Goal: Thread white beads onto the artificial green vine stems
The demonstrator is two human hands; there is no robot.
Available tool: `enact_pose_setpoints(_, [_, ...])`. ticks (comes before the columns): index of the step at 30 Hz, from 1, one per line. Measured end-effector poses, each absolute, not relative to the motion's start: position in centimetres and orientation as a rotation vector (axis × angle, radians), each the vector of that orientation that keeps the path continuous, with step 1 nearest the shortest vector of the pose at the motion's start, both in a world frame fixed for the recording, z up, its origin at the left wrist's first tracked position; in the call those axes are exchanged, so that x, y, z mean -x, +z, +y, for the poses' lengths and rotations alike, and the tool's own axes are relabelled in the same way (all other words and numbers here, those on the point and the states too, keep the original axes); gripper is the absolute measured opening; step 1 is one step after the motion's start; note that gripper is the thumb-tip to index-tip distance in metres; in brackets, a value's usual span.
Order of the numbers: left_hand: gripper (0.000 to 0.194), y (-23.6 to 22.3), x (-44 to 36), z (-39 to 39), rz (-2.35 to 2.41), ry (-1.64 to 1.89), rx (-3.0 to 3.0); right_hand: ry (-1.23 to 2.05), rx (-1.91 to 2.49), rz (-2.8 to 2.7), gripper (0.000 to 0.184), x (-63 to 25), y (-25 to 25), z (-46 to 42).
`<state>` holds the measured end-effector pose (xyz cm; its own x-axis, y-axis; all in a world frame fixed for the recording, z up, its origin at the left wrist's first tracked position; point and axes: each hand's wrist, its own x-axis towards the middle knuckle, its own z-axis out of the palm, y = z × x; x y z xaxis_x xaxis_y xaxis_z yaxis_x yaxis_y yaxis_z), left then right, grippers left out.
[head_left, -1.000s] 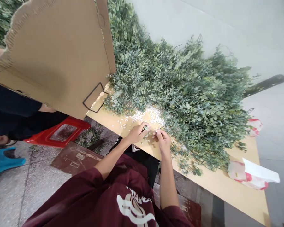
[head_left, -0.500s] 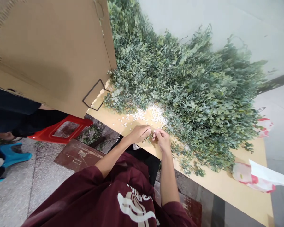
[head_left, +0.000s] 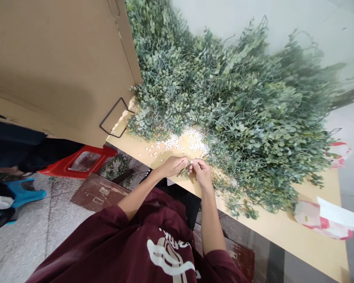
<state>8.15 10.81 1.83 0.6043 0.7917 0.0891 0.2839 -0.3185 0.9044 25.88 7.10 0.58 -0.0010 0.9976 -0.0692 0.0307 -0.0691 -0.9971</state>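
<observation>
Pale walls [head_left: 283, 23] rise behind a long tan surface [head_left: 268, 226], and a big pile of leafy green stems [head_left: 238, 102] covers much of it. Just by the pile sits a heap of tiny white bits [head_left: 191, 140], and a few more are spread out on the bare top. Two hands are at work at the edge of the surface, close together. The left hand [head_left: 172, 166] and the right hand [head_left: 202, 173] are both pinched narrow, and their fingertips [head_left: 194, 162] hold a little green stem [head_left: 186, 169] between them. It is too small to see just what they are doing to it, but this looks like slow, fussy finger work. The next move calls for a careful, tight pinch, since the stem looks thin. It has small round leaves and sits near the white heap, right in front of a maroon shirt [head_left: 112, 239].
</observation>
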Motion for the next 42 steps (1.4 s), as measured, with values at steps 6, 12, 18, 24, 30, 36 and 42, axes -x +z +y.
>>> enact_pose_setpoints(6, [0.038,2.1,-8.0,10.9,0.860,0.684,-1.818,1.220,1.254,-1.261,0.022,-25.8,1.1,7.2])
enact_pose_setpoints(12, [0.037,1.9,-8.0,10.9,0.840,0.681,-1.826,1.224,1.239,-1.240,0.019,-25.7,1.0,7.2])
enact_pose_setpoints(18, [0.038,2.1,-8.0,10.8,0.844,0.668,-1.838,1.231,1.263,-1.193,0.018,-25.6,0.9,7.2])
enact_pose_setpoints(24, [0.039,2.2,-8.0,10.9,0.836,0.657,-1.846,1.240,1.287,-1.171,0.021,-25.7,0.8,7.3])
enact_pose_setpoints(30, [0.037,2.4,-7.8,10.9,0.828,0.630,-1.876,1.238,1.253,-1.144,0.019,-25.9,0.2,7.4])
enact_pose_setpoints(36, [0.038,2.4,-7.8,10.9,0.840,0.607,-1.903,1.270,1.222,-1.147,0.016,-25.9,0.1,7.4])
enact_pose_setpoints(42, [0.037,1.9,-7.9,10.9,0.844,0.632,-1.914,1.266,1.236,-1.163,0.015,-25.9,0.2,7.3])
